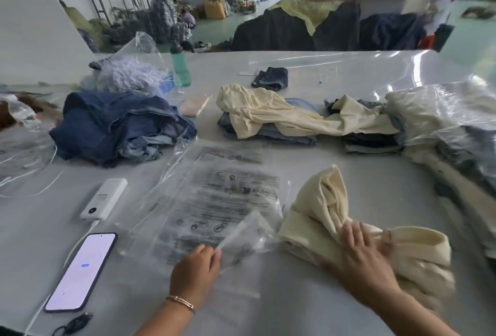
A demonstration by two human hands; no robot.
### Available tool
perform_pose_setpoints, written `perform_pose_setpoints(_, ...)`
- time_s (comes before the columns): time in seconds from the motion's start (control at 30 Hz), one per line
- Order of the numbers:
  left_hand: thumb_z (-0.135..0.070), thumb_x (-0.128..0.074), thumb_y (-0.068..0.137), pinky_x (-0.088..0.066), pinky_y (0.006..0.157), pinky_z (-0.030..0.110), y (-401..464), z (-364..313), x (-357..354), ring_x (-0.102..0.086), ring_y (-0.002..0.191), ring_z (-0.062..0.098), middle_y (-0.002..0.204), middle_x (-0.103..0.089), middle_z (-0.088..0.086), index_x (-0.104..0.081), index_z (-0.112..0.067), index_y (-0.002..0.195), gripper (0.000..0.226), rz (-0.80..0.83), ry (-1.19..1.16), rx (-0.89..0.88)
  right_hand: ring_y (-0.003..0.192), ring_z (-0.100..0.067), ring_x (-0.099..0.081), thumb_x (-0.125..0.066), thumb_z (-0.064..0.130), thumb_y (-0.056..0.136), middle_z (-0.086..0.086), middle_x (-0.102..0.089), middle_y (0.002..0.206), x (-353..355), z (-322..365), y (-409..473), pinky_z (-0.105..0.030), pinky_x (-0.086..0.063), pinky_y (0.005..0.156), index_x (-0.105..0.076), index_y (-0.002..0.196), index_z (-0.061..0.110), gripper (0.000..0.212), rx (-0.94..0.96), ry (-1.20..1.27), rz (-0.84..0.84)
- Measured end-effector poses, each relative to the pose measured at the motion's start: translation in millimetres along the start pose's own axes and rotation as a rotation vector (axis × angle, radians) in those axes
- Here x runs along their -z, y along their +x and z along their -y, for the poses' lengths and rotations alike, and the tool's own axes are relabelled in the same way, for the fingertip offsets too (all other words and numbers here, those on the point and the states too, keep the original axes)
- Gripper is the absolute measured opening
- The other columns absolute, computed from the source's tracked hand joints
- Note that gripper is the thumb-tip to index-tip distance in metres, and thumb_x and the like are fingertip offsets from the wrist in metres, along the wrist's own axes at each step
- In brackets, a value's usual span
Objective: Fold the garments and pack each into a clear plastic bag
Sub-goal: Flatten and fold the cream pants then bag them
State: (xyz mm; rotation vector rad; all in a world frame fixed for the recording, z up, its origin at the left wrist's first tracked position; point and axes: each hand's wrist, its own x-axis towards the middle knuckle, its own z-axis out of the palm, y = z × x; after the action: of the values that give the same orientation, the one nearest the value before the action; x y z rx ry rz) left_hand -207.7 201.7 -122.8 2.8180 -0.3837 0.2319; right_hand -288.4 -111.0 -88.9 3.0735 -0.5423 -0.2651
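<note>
Desk (349,188) of pale grey carries the work, seen from the head camera. A clear plastic bag printed with black warning text (228,201) lies flat at the middle of it, its near corner lifted off the surface. The left hand (197,268), a thin bracelet (180,302) on its wrist, pinches that raised corner between curled fingers and thumb. Just to the right of the bag lies a cream knitted garment, loosely bunched (330,217), its near part touching the bag's edge. The right hand (365,255) rests on top of this garment with fingers spread and fairly straight, pressing the cloth down; whether the thumb grips a fold I cannot tell.

Left of the bag lie a white power bank (104,198) and, nearer, a dark-rimmed smartphone with a lit pale screen (81,271), a white cable running between them. Behind these sits a rumpled heap of dark blue denim (118,126). Further back stand a green plastic bottle (180,67) and a crumpled clear bag of white scraps (134,72). Past the printed bag, a second cream garment (281,113) drapes over stacks of folded jeans (268,134). At the right edge, packed garments in clear bags (442,121) are piled up. A small folded piece of dark denim (270,77) lies alone further back.
</note>
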Motion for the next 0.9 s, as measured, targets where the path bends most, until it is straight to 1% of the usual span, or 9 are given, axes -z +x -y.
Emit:
perform_pose_setpoints(0.07, -0.04, -0.055, 0.093, -0.047, 0.057, 0.035, -0.4, 6.6, -1.7, -0.064, 0.074, 0.028, 0.082, -0.063, 0.002, -0.06, -0.015, 0.075, 0.032, 0.069, -0.037, 0.029, 0.148, -0.029, 0.009, -0.042, 0.095, 0.056, -0.012, 0.007, 0.16, -14.3, 12.2, -11.1, -0.059, 0.007, 0.115, 0.014, 0.149, 0.004, 0.142, 0.026, 0.012, 0.107)
perform_pose_setpoints(0.17, -0.057, -0.061, 0.08, -0.046, 0.059, 0.029, -1.6, 16.9, -0.5, -0.063, 0.078, 0.016, 0.088, -0.06, -0.008, -0.053, -0.026, 0.091, 0.034, 0.12, 0.004, -0.055, 0.148, -0.032, 0.012, -0.059, 0.089, 0.05, -0.014, 0.015, 0.159, -15.2, 13.8, -8.5, -0.056, -0.008, 0.118, 0.022, 0.147, 0.002, 0.154, 0.013, -0.004, 0.105)
perform_pose_setpoints(0.27, -0.047, -0.086, 0.045, -0.041, 0.039, 0.021, -8.4, 23.7, 10.9, -0.061, 0.057, 0.011, 0.072, -0.059, -0.011, -0.051, -0.027, 0.087, 0.058, 0.078, 0.021, -0.202, 0.148, -0.032, 0.002, -0.055, 0.083, 0.064, -0.017, 0.006, 0.159, -9.6, 9.2, 0.9, -0.054, -0.013, 0.118, 0.016, 0.149, 0.003, 0.136, -0.004, -0.033, 0.068)
perform_pose_setpoints(0.33, -0.036, -0.089, 0.036, -0.038, 0.038, 0.018, -12.9, 32.1, 17.3, -0.058, 0.052, 0.011, 0.067, -0.057, -0.012, -0.043, -0.029, 0.084, 0.066, 0.02, 0.02, -0.246, 0.147, -0.03, -0.008, -0.049, 0.072, 0.078, -0.015, -0.005, 0.159, -10.5, 3.0, 5.0, -0.049, -0.02, 0.116, 0.009, 0.15, 0.005, 0.114, 0.011, -0.083, 0.004)
perform_pose_setpoints(0.43, -0.03, -0.09, 0.039, -0.037, 0.043, 0.018, -21.6, 47.2, 23.6, -0.054, 0.054, 0.008, 0.066, -0.054, -0.014, -0.05, -0.027, 0.075, 0.054, -0.018, 0.017, -0.307, 0.142, -0.029, -0.022, -0.046, 0.051, 0.082, -0.011, -0.019, 0.155, -9.3, -3.4, 6.9, -0.044, -0.026, 0.113, -0.001, 0.151, 0.006, 0.094, 0.019, -0.101, -0.052)
perform_pose_setpoints(0.57, -0.037, -0.09, 0.058, -0.041, 0.045, 0.018, -31.8, 58.0, 26.4, -0.058, 0.055, 0.008, 0.062, -0.059, -0.012, -0.062, -0.023, 0.061, 0.031, -0.024, 0.007, -0.433, 0.106, -0.043, -0.057, -0.057, 0.02, 0.072, -0.025, -0.059, 0.119, -7.1, -0.5, 11.8, -0.054, -0.043, 0.094, -0.045, 0.134, -0.009, 0.069, 0.069, -0.078, -0.18)
perform_pose_setpoints(0.67, -0.035, -0.086, 0.064, -0.043, 0.043, 0.017, -35.8, 55.8, 28.7, -0.06, 0.055, 0.007, 0.062, -0.061, -0.013, -0.067, -0.024, 0.063, 0.022, -0.001, 0.078, -0.484, 0.108, -0.027, -0.059, -0.06, 0.034, 0.081, -0.006, -0.063, 0.118, 19.6, -7.0, 18.9, -0.036, -0.04, 0.09, -0.046, 0.124, 0.016, 0.049, -0.03, -0.044, -0.172)
perform_pose_setpoints(0.8, -0.031, -0.069, 0.071, -0.042, 0.04, 0.018, -34.9, 43.2, 30.8, -0.06, 0.053, 0.01, 0.063, -0.06, -0.01, -0.067, -0.024, 0.07, 0.007, -0.018, 0.078, -0.446, 0.084, -0.04, -0.064, -0.073, 0.032, 0.077, -0.023, -0.067, 0.088, 53.3, -10.2, 21.0, -0.04, -0.042, 0.069, -0.05, 0.083, 0.009, 0.033, -0.206, 0.29, -0.302)
perform_pose_setpoints(0.9, -0.026, -0.079, 0.051, -0.04, 0.037, 0.018, -27.9, 18.1, 30.0, -0.06, 0.047, 0.011, 0.064, -0.065, -0.01, -0.07, -0.026, 0.089, 0.039, 0.075, 0.064, -0.358, 0.08, -0.047, -0.062, -0.072, 0.026, 0.078, -0.029, -0.064, 0.086, 67.7, -11.7, 19.0, -0.043, -0.044, 0.065, -0.052, 0.089, 0.004, 0.032, -0.325, 0.5, -0.395)
